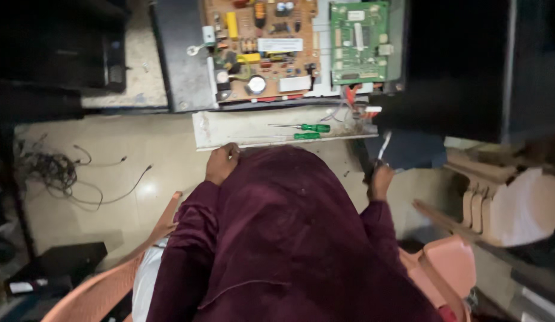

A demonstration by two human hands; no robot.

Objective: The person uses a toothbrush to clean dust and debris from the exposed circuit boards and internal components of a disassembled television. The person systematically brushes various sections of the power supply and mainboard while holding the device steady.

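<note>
My left hand (221, 164) rests on the near edge of a pale metal panel (241, 128), fingers curled on its rim. My right hand (380, 179) is closed around a dark-handled tool (382, 150) whose light tip points up toward the panel's right end. Two green-handled screwdrivers (301, 127) (289, 136) lie on the panel. Beyond it an opened device shows a brown circuit board (259, 45) and a green circuit board (359, 42). A dark red cloth (277, 238) covers my lap and arms.
Tangled black wires (56, 173) lie on the tiled floor at left. Orange plastic chair arms (164, 223) (447, 262) flank me. Stacked pale chairs (510, 203) stand at right, a black box (54, 265) at lower left, and dark equipment (462, 65) at upper right.
</note>
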